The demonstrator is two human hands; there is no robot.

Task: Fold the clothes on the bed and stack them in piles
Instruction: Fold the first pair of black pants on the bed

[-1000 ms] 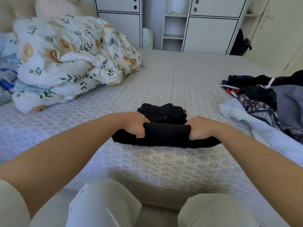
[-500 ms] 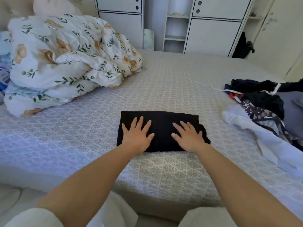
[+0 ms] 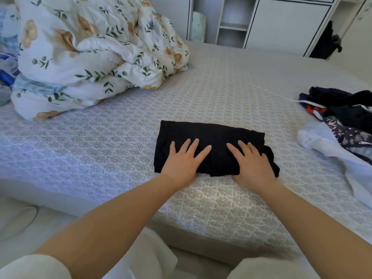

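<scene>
Left hand lies flat, fingers straight and spread, palm pressing the near left part of the folded black garment; nothing grasped. Right hand likewise flat and released, pressing the near right part. Garment sits on the bed near its front edge, roughly centred between both forearms. Shape: a rough rectangle, far edge fairly straight, near edge uneven, with a loose flap sticking out at the right corner beside the right hand. Fabric looks soft, matte, thick in layers. Bed cover is a quilted grey-white lattice pattern, slightly grippy in appearance. Unfolded clothes pile lies at the right, apart from the garment: dark navy pieces, a patterned one, a pale blue-white one trailing toward the near edge. Floral duvet, puffy and bunched, occupies the far left. Risk, as judged: when the hands lift, the springy layers may reopen, and the protruding flap could drag the fold apart if the bundle is slid instead of lifted. Placement so near the mattress edge invites slipping off.
</scene>
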